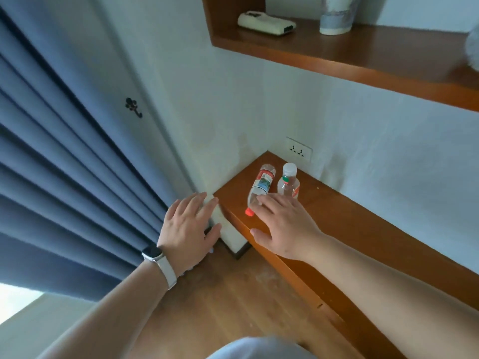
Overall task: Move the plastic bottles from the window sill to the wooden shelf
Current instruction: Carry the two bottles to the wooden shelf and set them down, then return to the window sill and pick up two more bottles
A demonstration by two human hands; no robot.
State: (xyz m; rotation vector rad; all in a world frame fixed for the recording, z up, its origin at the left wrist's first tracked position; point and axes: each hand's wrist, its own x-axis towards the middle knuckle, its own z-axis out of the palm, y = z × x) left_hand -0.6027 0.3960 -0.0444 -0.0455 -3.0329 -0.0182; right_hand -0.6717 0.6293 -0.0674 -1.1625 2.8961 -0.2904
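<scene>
On the shelf point(363, 229), just right of centre: 2 clear plastic bottles, close together in the corner by the white wall. Lying bottle point(260, 187) on its side, red cap toward the lower left near the shelf's front edge, red, white and blue label round its middle. Upright bottle point(288, 182) just to its right, white cap on, label with red and green. Cannot tell how much liquid in either.

Right hand point(282, 224) at centre right, reaching in from the lower right, fingers straight and spread, gripping nothing. Fingertips over the capped end of the lying bottle and hiding part of it; touching or just above, cannot tell. Foot of the upright bottle also partly hidden behind this hand.

Left hand point(190, 224) at centre, flat and spread, holding nothing, in front of the wall corner just left of the shelf's end, apart from both bottles. White watch point(153, 253) on its wrist.

Socket point(298, 150) on the wall right behind the bottles. Blue curtain point(64, 164) in folds down the whole left side, dark hook point(133, 106) on the wall beside it. At the top right, upper shelf point(337, 60), also wooden, with a cream remote point(267, 24) lying flat and a pale cup point(337, 16) standing to its right. Wood floor point(233, 294) along the bottom.
</scene>
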